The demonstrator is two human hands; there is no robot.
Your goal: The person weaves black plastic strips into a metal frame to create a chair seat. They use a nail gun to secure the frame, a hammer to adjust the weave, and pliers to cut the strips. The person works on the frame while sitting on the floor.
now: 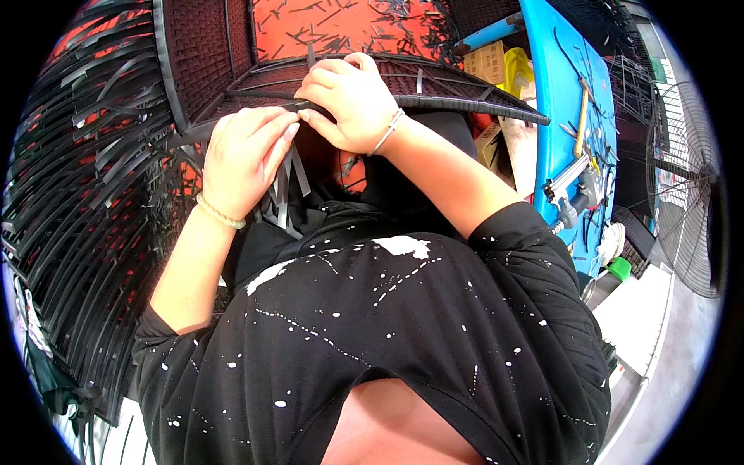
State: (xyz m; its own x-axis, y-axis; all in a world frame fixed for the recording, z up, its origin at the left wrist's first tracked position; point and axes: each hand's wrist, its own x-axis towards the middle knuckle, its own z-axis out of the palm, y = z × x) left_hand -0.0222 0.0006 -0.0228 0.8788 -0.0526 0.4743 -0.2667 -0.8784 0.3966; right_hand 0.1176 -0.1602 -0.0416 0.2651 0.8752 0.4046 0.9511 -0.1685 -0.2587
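Observation:
Both hands are closed at the near rail of a dark woven wicker frame (205, 58). My left hand (240, 159) pinches a dark flat weaving strip, its thumb and fingers pressed together; loose strip ends (288, 194) dangle below. Close to its fingertips, my right hand (353, 105) bends over the rail, thumb and fingers gripping the strip there. To the right of that hand, the rail (473, 105) is wrapped in black strip. My fingers partly hide the spot where strip and rail meet.
Bundled black strips (85, 170) fill the left side. Cut scraps lie on the red floor (310, 27) ahead. At the right, a blue table (554, 101) bears a hammer (581, 124) and a power tool (573, 205). Beyond it stands a caged fan (690, 178).

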